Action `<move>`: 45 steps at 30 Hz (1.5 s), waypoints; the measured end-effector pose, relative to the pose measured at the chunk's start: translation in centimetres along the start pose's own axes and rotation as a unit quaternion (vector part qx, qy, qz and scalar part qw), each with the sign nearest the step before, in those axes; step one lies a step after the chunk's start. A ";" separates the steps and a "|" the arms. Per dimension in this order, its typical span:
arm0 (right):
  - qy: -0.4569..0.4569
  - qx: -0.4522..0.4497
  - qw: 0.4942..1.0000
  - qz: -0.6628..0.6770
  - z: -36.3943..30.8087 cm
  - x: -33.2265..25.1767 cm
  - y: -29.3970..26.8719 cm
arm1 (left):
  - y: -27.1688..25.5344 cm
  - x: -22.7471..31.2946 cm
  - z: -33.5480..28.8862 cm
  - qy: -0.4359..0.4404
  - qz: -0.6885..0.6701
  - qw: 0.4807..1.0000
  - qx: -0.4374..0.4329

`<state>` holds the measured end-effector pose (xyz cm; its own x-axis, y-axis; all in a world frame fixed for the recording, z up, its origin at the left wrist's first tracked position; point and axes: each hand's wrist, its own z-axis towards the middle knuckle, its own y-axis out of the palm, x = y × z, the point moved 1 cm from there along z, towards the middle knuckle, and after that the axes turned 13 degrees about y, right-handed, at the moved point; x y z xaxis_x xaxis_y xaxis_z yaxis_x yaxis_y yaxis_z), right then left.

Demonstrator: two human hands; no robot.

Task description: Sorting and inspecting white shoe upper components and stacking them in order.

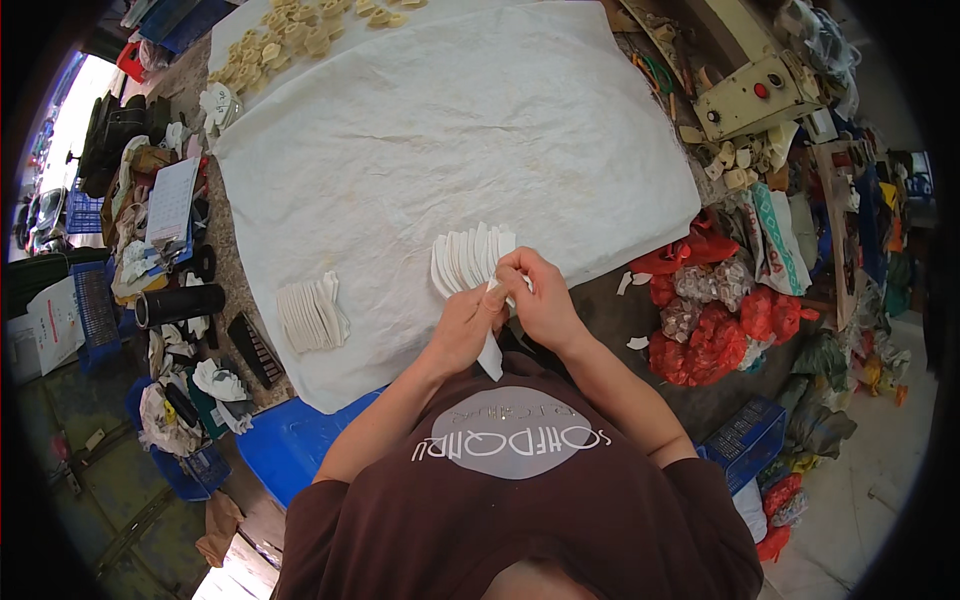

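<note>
My left hand (pixel 463 328) and my right hand (pixel 543 300) meet at the table's near edge, fingers closed. Between them is a white flat strip (pixel 490 359), its lower end hanging below my left hand toward my shirt. The strip's upper part is covered by my fingers, and its material cannot be made out. Just beyond my hands, a fanned row of similar white strips (pixel 462 260) lies on the white cloth (pixel 450 130). A second row of white strips (pixel 313 313) lies on the cloth to the left.
Many cream-coloured pieces (pixel 290 35) are heaped at the far left. A beige control box (pixel 757 95) stands far right. Red bags (pixel 712 345) are piled at right, near white scraps (pixel 638 343). A black cylinder (pixel 180 305) and a clipboard (pixel 172 205) sit left.
</note>
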<state>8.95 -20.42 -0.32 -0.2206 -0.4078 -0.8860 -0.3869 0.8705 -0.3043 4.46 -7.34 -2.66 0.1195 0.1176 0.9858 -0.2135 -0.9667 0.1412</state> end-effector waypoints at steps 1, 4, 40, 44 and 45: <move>0.164 -0.089 0.963 0.194 0.2 0.2 0.1 | 0.1 -0.1 0.0 0.012 0.042 0.999 0.004; 0.193 -0.159 0.922 0.294 0.4 1.5 0.4 | -0.1 0.3 -0.1 0.023 0.039 0.999 0.026; 0.096 0.087 0.979 -0.160 5.5 15.8 -0.2 | -6.7 -6.7 -9.6 -0.042 0.565 0.822 0.051; -0.027 0.176 0.961 -0.213 5.2 17.7 0.0 | -11.8 -7.2 -9.0 -0.049 0.627 0.758 0.172; -0.031 0.171 0.962 -0.212 5.2 17.9 -0.2 | -13.0 -7.0 -8.7 -0.047 0.664 0.716 0.208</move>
<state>9.74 -26.46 -17.93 -0.0497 -0.7382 -0.6728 -0.1115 0.6735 -0.7307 -2.05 6.39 -10.64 0.1483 -0.9661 0.2115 0.1055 -0.1972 -0.9747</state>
